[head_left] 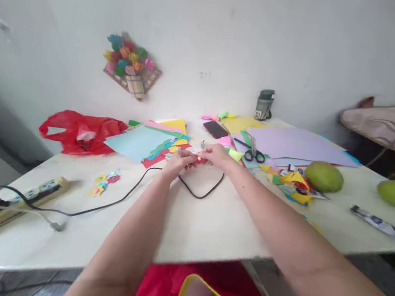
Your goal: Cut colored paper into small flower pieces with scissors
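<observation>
Both my hands meet over the middle of the white table (205,226), fingers bent and pressed together. My left hand (180,162) and my right hand (214,155) are close to a small white and red piece between their fingertips, too small to make out. Cut scraps of red, blue and yellow paper (163,152) lie just behind and left of my left hand. Beyond my right hand are a pink clay-like lump (225,141) and black-handled scissors (254,155). Small paper flowers (99,187) rest on the table to the left.
A black cable (92,210) runs from the power strip (43,191) past my hands. A red bag (80,133), light blue sheet (140,142), phone (216,130), purple sheet (291,143), green fruit (323,176), glue tube (377,222) and jar (264,104) surround the work area.
</observation>
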A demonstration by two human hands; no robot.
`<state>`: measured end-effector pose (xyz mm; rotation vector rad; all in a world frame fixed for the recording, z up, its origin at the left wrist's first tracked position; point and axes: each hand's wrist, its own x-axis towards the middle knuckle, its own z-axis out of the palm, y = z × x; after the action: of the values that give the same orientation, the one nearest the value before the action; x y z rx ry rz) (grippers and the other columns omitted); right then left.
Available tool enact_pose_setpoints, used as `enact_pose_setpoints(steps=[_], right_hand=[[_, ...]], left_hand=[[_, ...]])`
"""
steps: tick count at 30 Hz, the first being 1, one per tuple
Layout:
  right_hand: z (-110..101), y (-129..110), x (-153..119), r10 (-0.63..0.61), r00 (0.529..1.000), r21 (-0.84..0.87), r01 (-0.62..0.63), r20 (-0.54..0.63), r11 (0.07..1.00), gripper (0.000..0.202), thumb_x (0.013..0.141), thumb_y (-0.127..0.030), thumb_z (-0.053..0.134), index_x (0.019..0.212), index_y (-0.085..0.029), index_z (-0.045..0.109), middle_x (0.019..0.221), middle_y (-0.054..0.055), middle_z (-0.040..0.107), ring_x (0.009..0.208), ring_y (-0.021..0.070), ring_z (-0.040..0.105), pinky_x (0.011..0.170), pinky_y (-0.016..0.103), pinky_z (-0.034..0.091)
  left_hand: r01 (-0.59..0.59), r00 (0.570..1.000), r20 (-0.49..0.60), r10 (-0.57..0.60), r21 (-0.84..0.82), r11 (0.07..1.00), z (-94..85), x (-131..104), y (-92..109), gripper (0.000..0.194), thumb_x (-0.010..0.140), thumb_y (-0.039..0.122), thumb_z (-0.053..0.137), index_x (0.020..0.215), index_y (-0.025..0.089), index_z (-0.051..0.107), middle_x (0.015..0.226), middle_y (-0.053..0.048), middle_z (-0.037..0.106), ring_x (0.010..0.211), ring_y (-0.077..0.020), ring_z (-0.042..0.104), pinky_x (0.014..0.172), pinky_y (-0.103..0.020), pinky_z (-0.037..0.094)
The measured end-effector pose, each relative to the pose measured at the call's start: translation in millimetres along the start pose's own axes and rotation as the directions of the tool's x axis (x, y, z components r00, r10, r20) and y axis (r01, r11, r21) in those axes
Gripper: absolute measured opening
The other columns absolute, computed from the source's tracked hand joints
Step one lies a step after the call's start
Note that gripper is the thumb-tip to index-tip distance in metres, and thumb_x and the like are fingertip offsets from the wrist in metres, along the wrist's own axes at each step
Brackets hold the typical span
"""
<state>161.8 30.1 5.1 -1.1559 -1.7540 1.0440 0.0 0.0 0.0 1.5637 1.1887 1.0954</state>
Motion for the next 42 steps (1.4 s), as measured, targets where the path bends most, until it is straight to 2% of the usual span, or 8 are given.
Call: enact_pose_setpoints(steps=[10, 16, 20, 25, 31, 35, 39, 42], right_hand=[[0.4, 1.2, -1.9, 0.013, 1.0, 0.071, -0.012, -0.007, 0.997, 0.017, 0.073, -0.021, 0.073, 0.061, -0.013, 0.064, 0.051, -0.002, 0.059, 0.048, 0.0075, 0.052, 0.044, 0.018, 0.034], [-1.0, 1.0, -3.6, 0.06, 0.997, 0.219, -0.067, 0.04, 0.974, 0.023, 0.08, -0.029, 0.068, 0.064, -0.013, 0.064, 0.056, 0.003, 0.065, 0.052, 0.0103, 0.059, 0.04, 0.018, 0.033], [-0.5, 1.8, -3.1, 0.092, 0.996, 0.294, -0.091, 0.011, 0.951, 0.015, 0.077, -0.023, 0.071, 0.068, -0.013, 0.065, 0.06, 0.002, 0.068, 0.051, 0.0088, 0.06, 0.041, 0.017, 0.033], [-2.3, -0.2, -3.9, 0.09, 0.995, 0.243, -0.075, -0.049, 0.967, 0.016, 0.077, -0.017, 0.071, 0.063, -0.014, 0.062, 0.057, 0.0, 0.065, 0.05, 0.0082, 0.059, 0.042, 0.017, 0.034], [-5.7, 0.0, -4.0, 0.04, 0.998, 0.133, -0.047, 0.058, 0.99, 0.017, 0.076, -0.017, 0.072, 0.062, -0.014, 0.063, 0.054, -0.001, 0.064, 0.046, 0.0079, 0.057, 0.041, 0.018, 0.033], [-6.0, 2.0, -3.3, 0.045, 0.997, 0.172, -0.056, 0.065, 0.983, 0.019, 0.073, -0.022, 0.076, 0.062, -0.014, 0.063, 0.053, 0.0, 0.064, 0.046, 0.0079, 0.057, 0.041, 0.018, 0.034], [-3.8, 3.7, -2.8, 0.069, 0.996, 0.277, -0.082, 0.055, 0.958, 0.025, 0.075, -0.03, 0.075, 0.061, -0.015, 0.061, 0.054, 0.001, 0.065, 0.049, 0.0087, 0.058, 0.04, 0.017, 0.034], [-1.7, 4.5, -2.4, 0.095, 0.995, 0.314, -0.099, 0.03, 0.944, 0.021, 0.072, -0.028, 0.076, 0.065, -0.015, 0.062, 0.054, -0.001, 0.064, 0.05, 0.0083, 0.058, 0.04, 0.016, 0.033]], left_hand=[[-0.01, 1.0, 0.013, 0.01, -0.026, 1.0, -3.3, 2.8, -4.6, 0.023, 0.057, 0.036, 0.068, 0.056, 0.015, 0.06, 0.053, -0.002, 0.061, 0.048, -0.0088, 0.046, 0.048, -0.023, 0.034], [-0.041, 0.998, -0.06, 0.034, -0.116, 0.992, -3.4, 5.6, -12.3, 0.024, 0.062, 0.037, 0.069, 0.058, 0.015, 0.061, 0.056, -0.002, 0.063, 0.048, -0.0086, 0.047, 0.049, -0.023, 0.035], [-0.063, 0.993, -0.113, 0.047, -0.15, 0.987, -0.6, 8.4, -18.9, 0.023, 0.064, 0.036, 0.068, 0.059, 0.016, 0.06, 0.056, -0.001, 0.062, 0.049, -0.0086, 0.048, 0.049, -0.023, 0.034], [-0.044, 0.996, -0.081, 0.031, -0.166, 0.985, -0.8, 11.0, -20.1, 0.024, 0.069, 0.038, 0.061, 0.061, 0.015, 0.061, 0.061, -0.003, 0.064, 0.052, -0.0105, 0.051, 0.049, -0.023, 0.034], [-0.028, 0.998, -0.063, 0.022, -0.097, 0.995, -6.5, 7.1, -13.1, 0.022, 0.064, 0.037, 0.064, 0.059, 0.015, 0.061, 0.057, -0.003, 0.062, 0.053, -0.0111, 0.052, 0.051, -0.023, 0.036], [0.003, 1.0, -0.012, -0.004, -0.077, 0.997, -5.4, 3.0, -9.0, 0.022, 0.062, 0.036, 0.067, 0.058, 0.015, 0.061, 0.058, -0.003, 0.064, 0.053, -0.0108, 0.051, 0.053, -0.024, 0.038], [-0.021, 0.998, -0.063, 0.015, -0.097, 0.995, -2.4, 4.0, -11.2, 0.024, 0.062, 0.038, 0.067, 0.056, 0.016, 0.06, 0.057, -0.003, 0.063, 0.051, -0.0101, 0.05, 0.053, -0.024, 0.037], [-0.039, 0.994, -0.105, 0.028, -0.111, 0.993, 0.2, 4.7, -12.8, 0.024, 0.062, 0.038, 0.066, 0.057, 0.016, 0.06, 0.056, -0.002, 0.062, 0.05, -0.0099, 0.049, 0.053, -0.024, 0.036]])
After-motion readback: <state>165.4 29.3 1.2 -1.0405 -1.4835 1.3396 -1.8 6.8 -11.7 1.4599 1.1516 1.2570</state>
